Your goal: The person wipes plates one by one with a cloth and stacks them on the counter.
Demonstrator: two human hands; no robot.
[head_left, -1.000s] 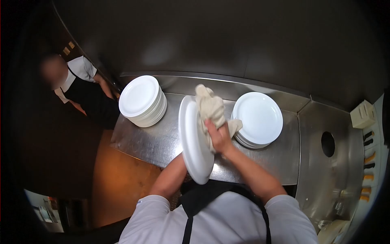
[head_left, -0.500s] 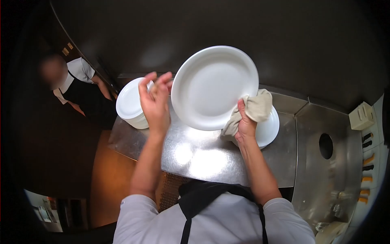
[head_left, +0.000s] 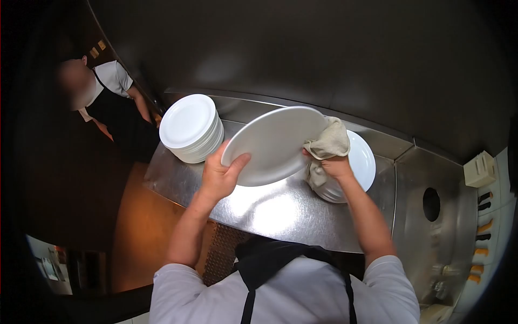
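Observation:
A white plate [head_left: 278, 146] is held tilted above the steel counter [head_left: 270, 216]. My left hand [head_left: 220, 175] grips its left edge, with the thumb over the face of the plate. At the right edge, my right hand [head_left: 333, 164] is closed round a beige cloth [head_left: 330, 141] that touches the plate. A tall stack of white plates [head_left: 189, 123] stands on the counter to the left. Beneath and beyond my right hand is a second stack of white plates [head_left: 362, 162], partly hidden by the cloth and hand.
A person in a dark apron [head_left: 121, 116] stands at the far left. Right of the counter is a steel surface with a round dark hole [head_left: 431, 204]. A pale box [head_left: 479, 169] and several orange and black handles line the right wall.
My left hand, open in the air half a second ago, has taken hold of the plate's left edge. The plate has come lower and tilted, with the cloth still at its right side.

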